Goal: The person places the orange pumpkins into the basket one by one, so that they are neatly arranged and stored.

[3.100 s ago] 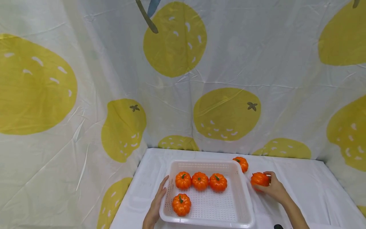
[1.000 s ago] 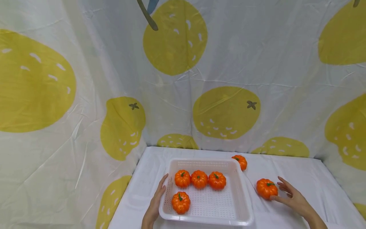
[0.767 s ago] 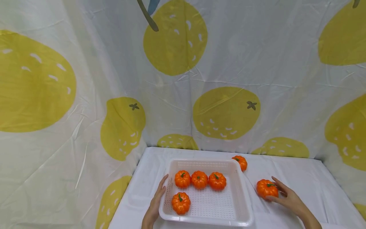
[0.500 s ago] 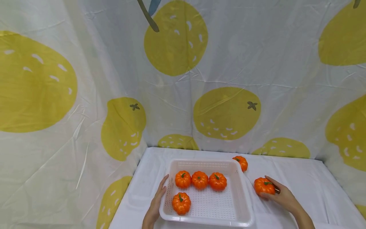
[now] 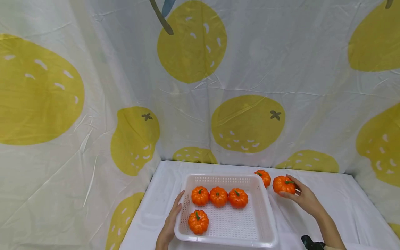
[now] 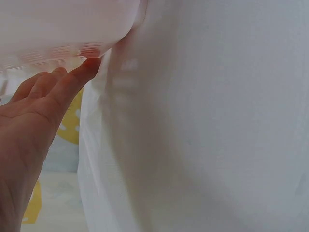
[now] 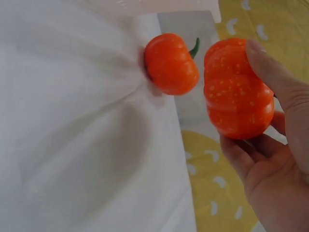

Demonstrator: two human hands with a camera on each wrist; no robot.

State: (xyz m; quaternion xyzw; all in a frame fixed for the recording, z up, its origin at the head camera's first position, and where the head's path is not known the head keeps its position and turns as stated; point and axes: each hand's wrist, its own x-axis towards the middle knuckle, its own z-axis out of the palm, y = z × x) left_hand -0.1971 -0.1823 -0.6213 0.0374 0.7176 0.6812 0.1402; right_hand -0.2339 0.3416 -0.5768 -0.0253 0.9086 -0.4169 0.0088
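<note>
My right hand grips a small orange pumpkin with a green stem, thumb on one side and fingers on the other. The right wrist view shows this held pumpkin raised off the cloth. Another pumpkin sits just beyond the basket's far right corner, partly hidden by the rim. My left hand lies along the left wall of a white plastic basket. Its fingers are fairly straight, with a fingertip touching the basket in the left wrist view. Three pumpkins stand in a row inside, and a single pumpkin sits nearer.
A white cloth covers the table, with folds to the right of the basket. Fabric with yellow fruit prints hangs behind the table and at its sides. A black object shows by the right wrist at the lower edge.
A second ago my right hand was beside the pumpkin on the cloth. It has since closed around it, lifted it and moved it away from me and slightly left. The left hand stays put.
</note>
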